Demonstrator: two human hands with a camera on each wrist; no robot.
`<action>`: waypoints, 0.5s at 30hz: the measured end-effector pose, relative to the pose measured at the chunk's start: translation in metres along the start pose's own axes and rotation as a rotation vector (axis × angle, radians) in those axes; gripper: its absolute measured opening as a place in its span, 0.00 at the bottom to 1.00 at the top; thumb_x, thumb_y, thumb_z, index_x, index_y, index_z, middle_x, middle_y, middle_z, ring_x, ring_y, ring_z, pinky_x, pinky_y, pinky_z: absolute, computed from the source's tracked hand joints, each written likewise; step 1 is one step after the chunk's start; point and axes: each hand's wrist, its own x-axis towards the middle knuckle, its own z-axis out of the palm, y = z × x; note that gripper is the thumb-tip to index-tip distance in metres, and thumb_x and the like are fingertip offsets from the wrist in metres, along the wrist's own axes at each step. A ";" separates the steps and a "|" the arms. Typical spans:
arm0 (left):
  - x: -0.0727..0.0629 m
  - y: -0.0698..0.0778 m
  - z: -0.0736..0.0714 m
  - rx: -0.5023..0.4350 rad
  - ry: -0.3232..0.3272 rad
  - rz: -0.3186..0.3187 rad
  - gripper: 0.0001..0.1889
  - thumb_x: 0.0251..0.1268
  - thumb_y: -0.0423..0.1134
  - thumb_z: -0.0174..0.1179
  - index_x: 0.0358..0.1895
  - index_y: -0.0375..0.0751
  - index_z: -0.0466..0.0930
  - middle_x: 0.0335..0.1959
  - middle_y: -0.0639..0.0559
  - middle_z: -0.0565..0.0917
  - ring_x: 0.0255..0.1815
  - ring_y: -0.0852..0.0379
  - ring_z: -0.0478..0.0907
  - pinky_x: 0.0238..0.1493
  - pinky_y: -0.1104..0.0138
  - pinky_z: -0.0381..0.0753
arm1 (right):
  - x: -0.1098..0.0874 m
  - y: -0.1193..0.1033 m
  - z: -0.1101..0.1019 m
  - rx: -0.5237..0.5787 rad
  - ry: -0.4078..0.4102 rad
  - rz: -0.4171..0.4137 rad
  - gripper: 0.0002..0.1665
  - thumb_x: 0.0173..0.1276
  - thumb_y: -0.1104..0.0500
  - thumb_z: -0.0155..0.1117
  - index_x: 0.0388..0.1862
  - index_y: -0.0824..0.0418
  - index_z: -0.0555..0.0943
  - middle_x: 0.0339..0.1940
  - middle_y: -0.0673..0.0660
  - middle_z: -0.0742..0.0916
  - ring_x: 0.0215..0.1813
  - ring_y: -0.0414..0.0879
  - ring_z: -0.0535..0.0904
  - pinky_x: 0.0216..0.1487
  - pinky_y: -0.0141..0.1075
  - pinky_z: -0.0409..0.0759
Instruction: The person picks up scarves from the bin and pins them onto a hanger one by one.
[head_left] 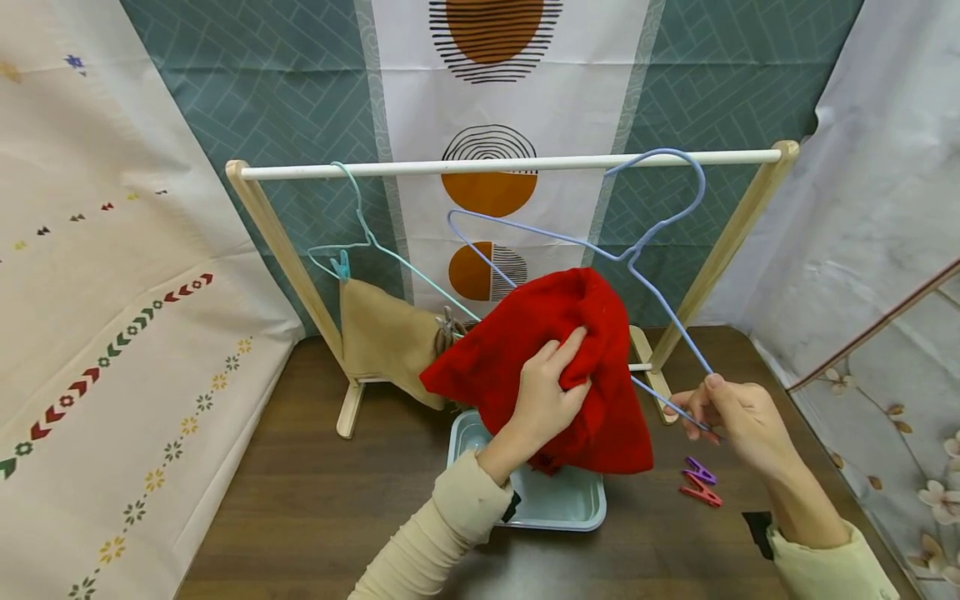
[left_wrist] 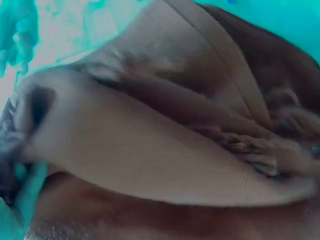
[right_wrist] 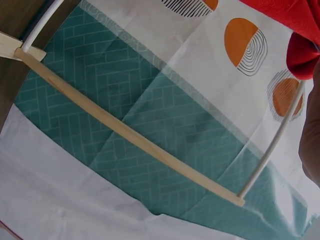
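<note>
Red cloth, gripped by the left hand, is held across the blue hanger — its long axis slanting down rightward, its corner pinched by the right hand.

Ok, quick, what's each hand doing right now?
Left hand: on the red cloth; can't tell whether its fingers grip it.
Right hand: closed, holding the blue hanger.

I see bright, even light over the table, with a pale sheen at its near edge. The left wrist view is blurred and tinted turquoise; the right one is dimmer, bowing the wooden post.
</note>
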 end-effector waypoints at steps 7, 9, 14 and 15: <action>0.017 0.003 -0.009 -0.153 0.013 0.054 0.20 0.51 0.25 0.54 0.52 0.32 0.75 0.35 0.43 0.81 0.30 0.54 0.75 0.33 0.74 0.74 | 0.002 -0.002 0.001 -0.045 -0.004 0.021 0.26 0.73 0.71 0.31 0.15 0.64 0.68 0.12 0.56 0.79 0.28 0.38 0.80 0.10 0.36 0.63; 0.024 0.008 -0.014 -0.208 0.004 0.041 0.19 0.53 0.24 0.53 0.51 0.32 0.76 0.38 0.42 0.81 0.30 0.54 0.74 0.34 0.74 0.74 | 0.001 -0.002 0.001 -0.080 0.003 0.038 0.26 0.73 0.71 0.32 0.15 0.64 0.69 0.12 0.55 0.79 0.27 0.38 0.79 0.11 0.35 0.63; 0.040 0.020 -0.024 -0.502 0.033 -0.153 0.21 0.55 0.21 0.50 0.55 0.32 0.74 0.45 0.41 0.80 0.35 0.55 0.75 0.38 0.70 0.78 | -0.005 -0.003 -0.002 -0.200 0.060 0.063 0.27 0.72 0.70 0.35 0.14 0.60 0.71 0.09 0.51 0.77 0.31 0.37 0.81 0.17 0.31 0.68; 0.043 0.022 -0.025 -0.575 0.048 -0.206 0.22 0.56 0.21 0.50 0.56 0.32 0.73 0.47 0.41 0.79 0.36 0.56 0.75 0.40 0.69 0.78 | -0.007 -0.003 -0.003 -0.214 0.068 0.065 0.27 0.72 0.70 0.36 0.13 0.60 0.71 0.09 0.51 0.76 0.32 0.37 0.81 0.19 0.30 0.68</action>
